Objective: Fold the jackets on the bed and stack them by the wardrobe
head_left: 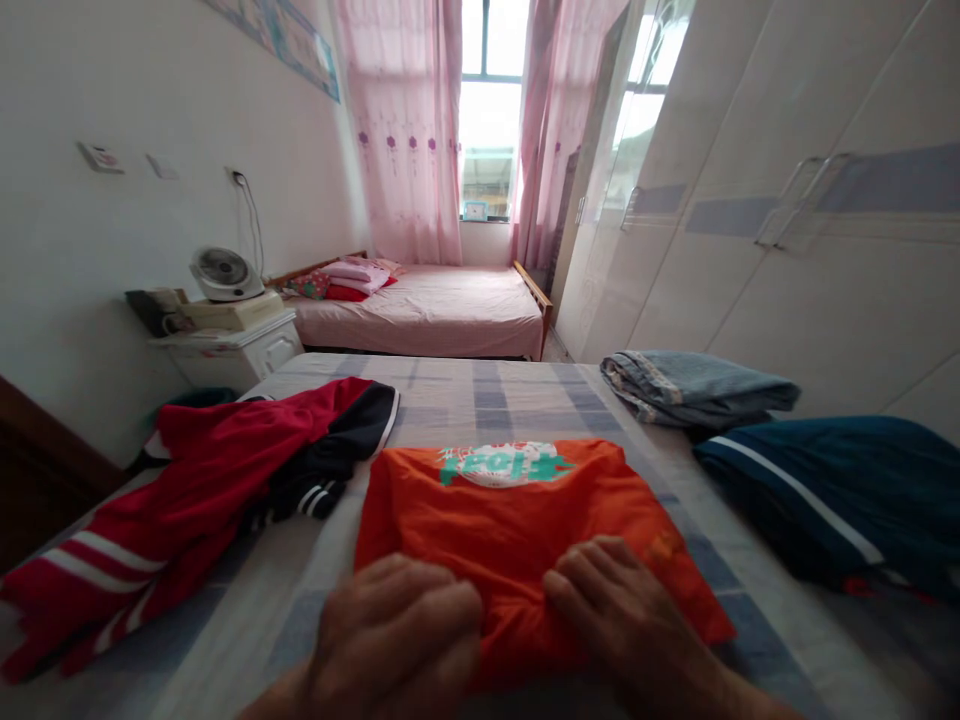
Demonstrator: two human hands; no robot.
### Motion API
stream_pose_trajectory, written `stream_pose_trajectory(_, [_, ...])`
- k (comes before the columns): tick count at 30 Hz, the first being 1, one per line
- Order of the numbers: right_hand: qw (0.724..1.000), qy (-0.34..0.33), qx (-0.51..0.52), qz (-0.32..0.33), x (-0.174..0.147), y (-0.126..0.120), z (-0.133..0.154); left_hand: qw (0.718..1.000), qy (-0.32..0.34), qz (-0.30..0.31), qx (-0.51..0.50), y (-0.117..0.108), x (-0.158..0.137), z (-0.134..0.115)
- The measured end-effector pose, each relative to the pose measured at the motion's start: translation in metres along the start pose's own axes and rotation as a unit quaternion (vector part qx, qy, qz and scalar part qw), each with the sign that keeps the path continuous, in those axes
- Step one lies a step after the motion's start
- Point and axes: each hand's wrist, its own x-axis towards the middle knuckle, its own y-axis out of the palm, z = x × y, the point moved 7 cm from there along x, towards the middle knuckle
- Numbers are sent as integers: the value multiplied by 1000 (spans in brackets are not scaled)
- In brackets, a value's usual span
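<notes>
An orange T-shirt point(487, 520) with a white and green print at its far end lies on the bed in front of me, its cloth creased between my hands. My left hand point(401, 625) is closed on the near left part of it, knuckles up and fingers curled under. On the near right side my right hand point(619, 605) also grips the cloth with bent fingers. The fingertips of both hands are hidden, and the left hand is a little blurred.
A red and black garment point(225, 480) with white stripes spreads at left. Folded blue-grey jeans point(697, 385) and a dark teal garment point(832, 480) lie at right on the striped bedsheet point(517, 390). Beyond stand a pink bed point(450, 310), a fan point(225, 273) and white wardrobes point(750, 180).
</notes>
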Motion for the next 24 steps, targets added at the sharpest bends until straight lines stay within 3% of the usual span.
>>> stream_pose_trajectory(2, [996,13,54,69,-15,10,9,998,-67,-19,2,7,0,16])
stream_pose_trajectory(5, [984,68,113,118,-15,-1,-2,982,-188,21,23,35,-8,50])
stream_pose_trajectory(9, [979,179,94,37,4,-38,-49,959,-248,62,125,53,-25,84])
stream_pose_trajectory(12, [976,205,78,-8,24,-44,-68,946,-264,75,175,51,-24,94])
stream_pose_trajectory(15, [979,181,89,-9,51,-25,-59,948,-239,113,176,64,-9,88])
stream_pose_trajectory(18, [983,146,106,25,74,10,-42,942,-241,150,178,88,-3,86])
stream_pose_trajectory(21, [982,142,102,67,75,49,-47,917,-292,187,197,109,-24,104])
stream_pose_trajectory(24, [972,193,76,108,52,79,-81,874,-374,224,214,117,-63,131])
